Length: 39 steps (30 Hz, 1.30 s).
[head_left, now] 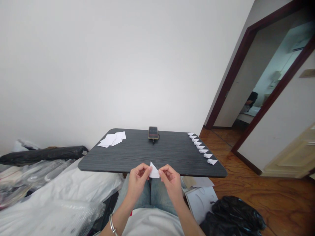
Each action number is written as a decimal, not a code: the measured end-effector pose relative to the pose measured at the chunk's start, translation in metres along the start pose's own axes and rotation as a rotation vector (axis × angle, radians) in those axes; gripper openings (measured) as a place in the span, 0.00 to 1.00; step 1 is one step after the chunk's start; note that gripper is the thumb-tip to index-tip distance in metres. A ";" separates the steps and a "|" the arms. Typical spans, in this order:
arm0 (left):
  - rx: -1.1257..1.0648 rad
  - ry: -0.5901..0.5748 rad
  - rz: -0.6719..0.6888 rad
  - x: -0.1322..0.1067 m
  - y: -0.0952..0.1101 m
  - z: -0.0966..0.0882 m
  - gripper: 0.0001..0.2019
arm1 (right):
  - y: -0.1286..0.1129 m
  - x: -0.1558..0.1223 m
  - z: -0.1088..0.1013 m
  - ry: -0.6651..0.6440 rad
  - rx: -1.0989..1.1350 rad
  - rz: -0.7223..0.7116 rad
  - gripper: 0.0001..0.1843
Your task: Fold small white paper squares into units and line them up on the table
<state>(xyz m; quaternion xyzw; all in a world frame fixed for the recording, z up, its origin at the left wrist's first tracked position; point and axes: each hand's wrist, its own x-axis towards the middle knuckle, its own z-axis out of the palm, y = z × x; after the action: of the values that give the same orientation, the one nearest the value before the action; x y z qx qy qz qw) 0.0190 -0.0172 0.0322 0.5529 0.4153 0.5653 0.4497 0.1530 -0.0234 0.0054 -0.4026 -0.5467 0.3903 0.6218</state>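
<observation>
A small folded piece of white paper (pixel 154 171), roughly triangular with its point up, is held just off the table's front edge. My left hand (pixel 139 177) pinches its left side between thumb and fingers. On the right, my right hand (pixel 170 178) pinches the paper's lower right corner. Loose white paper sheets (pixel 110 140) lie overlapping at the table's left. Several folded white paper pieces (pixel 203 151) stand in a row along the right side.
The dark table (pixel 137 154) stands against a white wall. A phone on a stand (pixel 153 132) sits at its back edge. Plastic-wrapped items (pixel 61 193) fill the left side. Below right are a white paper bag (pixel 200 200) and a black plastic bag (pixel 233 216).
</observation>
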 end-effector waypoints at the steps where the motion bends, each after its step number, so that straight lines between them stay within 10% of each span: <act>1: 0.012 0.002 0.005 0.000 0.000 0.000 0.13 | 0.001 0.000 -0.001 -0.011 -0.006 0.002 0.09; 21: 0.514 0.113 0.308 -0.005 -0.007 -0.002 0.12 | 0.008 0.001 0.000 -0.041 -0.069 0.036 0.08; 39: 0.228 0.051 0.097 -0.001 -0.011 -0.003 0.13 | 0.013 0.004 0.001 -0.047 0.117 0.199 0.09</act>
<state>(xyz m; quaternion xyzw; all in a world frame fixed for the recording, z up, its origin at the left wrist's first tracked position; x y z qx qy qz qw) 0.0162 -0.0155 0.0209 0.6052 0.4610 0.5496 0.3452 0.1520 -0.0145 -0.0055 -0.4088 -0.4948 0.4905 0.5895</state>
